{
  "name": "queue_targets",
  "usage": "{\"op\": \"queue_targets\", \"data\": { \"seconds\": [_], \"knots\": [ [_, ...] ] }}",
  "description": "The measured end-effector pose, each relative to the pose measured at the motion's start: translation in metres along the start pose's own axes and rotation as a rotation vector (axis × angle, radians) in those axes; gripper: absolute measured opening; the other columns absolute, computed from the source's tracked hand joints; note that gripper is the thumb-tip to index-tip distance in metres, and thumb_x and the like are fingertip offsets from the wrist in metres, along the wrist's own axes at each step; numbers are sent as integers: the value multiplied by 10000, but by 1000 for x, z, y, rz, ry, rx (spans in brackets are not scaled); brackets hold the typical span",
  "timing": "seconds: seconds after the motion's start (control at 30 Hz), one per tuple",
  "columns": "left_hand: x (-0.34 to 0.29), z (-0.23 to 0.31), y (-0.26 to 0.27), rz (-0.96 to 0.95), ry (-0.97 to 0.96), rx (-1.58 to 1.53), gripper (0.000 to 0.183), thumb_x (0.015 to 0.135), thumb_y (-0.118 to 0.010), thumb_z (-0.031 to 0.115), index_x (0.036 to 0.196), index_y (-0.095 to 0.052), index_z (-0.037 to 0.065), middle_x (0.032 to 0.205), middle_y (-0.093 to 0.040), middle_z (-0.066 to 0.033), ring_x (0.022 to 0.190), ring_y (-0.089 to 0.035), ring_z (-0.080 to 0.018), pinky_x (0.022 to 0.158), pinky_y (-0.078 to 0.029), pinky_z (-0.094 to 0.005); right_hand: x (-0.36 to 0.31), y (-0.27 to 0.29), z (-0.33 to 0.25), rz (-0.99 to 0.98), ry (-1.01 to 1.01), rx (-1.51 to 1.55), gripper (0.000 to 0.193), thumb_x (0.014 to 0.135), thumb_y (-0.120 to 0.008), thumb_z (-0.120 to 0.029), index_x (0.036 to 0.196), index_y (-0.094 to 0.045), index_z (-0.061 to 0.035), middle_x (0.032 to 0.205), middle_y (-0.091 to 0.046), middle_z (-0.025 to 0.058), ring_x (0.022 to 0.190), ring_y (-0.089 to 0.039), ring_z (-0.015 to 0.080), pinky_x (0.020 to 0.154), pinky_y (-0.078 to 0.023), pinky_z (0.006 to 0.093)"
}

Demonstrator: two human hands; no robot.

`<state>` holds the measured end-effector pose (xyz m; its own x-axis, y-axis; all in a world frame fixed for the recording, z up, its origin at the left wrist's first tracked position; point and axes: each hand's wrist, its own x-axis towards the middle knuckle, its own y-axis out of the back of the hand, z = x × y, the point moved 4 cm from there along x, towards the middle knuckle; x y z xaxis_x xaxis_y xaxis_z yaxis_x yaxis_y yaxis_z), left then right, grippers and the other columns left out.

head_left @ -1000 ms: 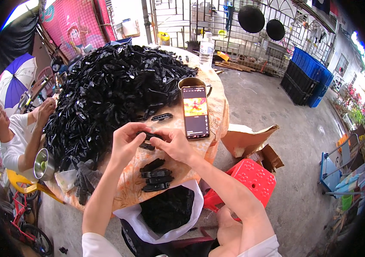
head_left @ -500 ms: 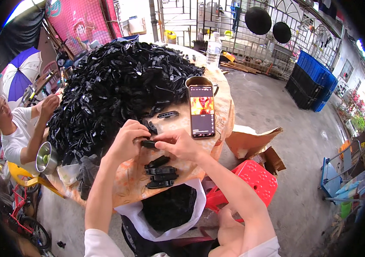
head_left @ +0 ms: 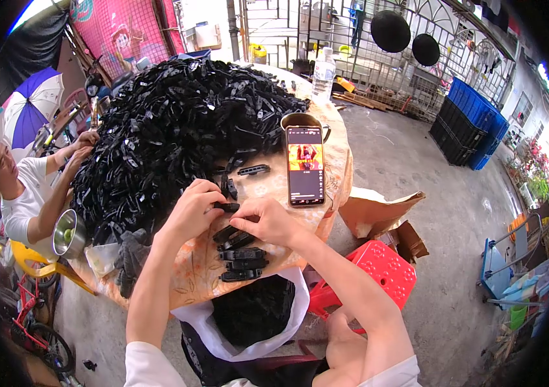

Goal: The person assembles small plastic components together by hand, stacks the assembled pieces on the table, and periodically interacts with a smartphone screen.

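Observation:
A small, long black plastic part [head_left: 226, 207] is between my two hands over the near side of the table. My left hand [head_left: 192, 206] is closed on its left end. The right hand [head_left: 265, 220] pinches at its other end, fingertips close to the left ones. Just below my fingers, several similar black parts [head_left: 243, 264] lie in a short stack toward the table edge. One more loose black part [head_left: 254, 170] rests beyond my hands. Under the table edge, an open white sack [head_left: 297, 303] holds a mass of black pieces.
A large heap of black parts [head_left: 177, 122] covers the table's far left. A phone [head_left: 305, 168] leans on a mug, near a water bottle [head_left: 323, 74]. At left, a person [head_left: 26, 193] reaches into the heap beside a metal bowl [head_left: 71, 233]. A red stool [head_left: 384, 274] stands right.
Another black part now lies at the top of the stack, and a part is held slightly higher between my hands. The other person's hands have lowered onto the heap.

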<state>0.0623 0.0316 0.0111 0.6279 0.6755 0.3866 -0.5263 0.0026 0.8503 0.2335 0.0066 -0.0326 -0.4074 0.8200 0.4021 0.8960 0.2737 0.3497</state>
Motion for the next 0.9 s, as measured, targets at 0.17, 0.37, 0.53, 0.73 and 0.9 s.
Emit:
{"op": "queue_targets", "data": {
  "seconds": [0.17, 0.37, 0.53, 0.73, 0.9],
  "knots": [
    [-1, -2, -1, 27, -7, 32, 219, 709, -732, 31, 928, -714, 27, 1031, -637, -109, 1039, -561, -302, 913, -474, -383, -1, -2, -4, 50, 76, -90, 113, 852, -701, -91, 877, -703, 18, 755, -660, 104, 688, -612, 168, 636, -477, 301],
    [-2, -5, -3, 31, -24, 67, 265, 720, -720, 30, 984, -702, 24, 1052, -635, -111, 1053, -559, -305, 923, -470, -388, -1, -1, -7, 49, 53, -117, 153, 889, -662, -122, 882, -689, 29, 761, -658, 112, 685, -617, 176, 639, -479, 303],
    [-3, -5, -2, 14, -21, 59, 313, 714, -714, -8, 1024, -676, 13, 1060, -624, -114, 1057, -551, -307, 938, -462, -381, -1, 1, -2, 6, -67, -121, 228, 958, -588, -169, 904, -685, 30, 803, -681, 119, 730, -638, 191, 670, -491, 314],
    [-4, -5, -1, 20, -46, 59, 308, 714, -717, -2, 1019, -675, 11, 1052, -627, -120, 1046, -556, -311, 930, -467, -384, 0, 0, 0, -21, -87, -57, 280, 1001, -525, -199, 939, -698, 12, 850, -702, 129, 789, -655, 213, 725, -502, 325],
    [-3, -6, -2, 22, -58, 58, 290, 720, -717, 17, 1007, -675, 8, 1048, -629, -124, 1040, -560, -314, 925, -470, -382, 0, -1, -8, -63, -24, -94, 353, 1018, -492, -276, 962, -705, 0, 884, -706, 130, 804, -651, 215, 758, -504, 330]
  ]
}}
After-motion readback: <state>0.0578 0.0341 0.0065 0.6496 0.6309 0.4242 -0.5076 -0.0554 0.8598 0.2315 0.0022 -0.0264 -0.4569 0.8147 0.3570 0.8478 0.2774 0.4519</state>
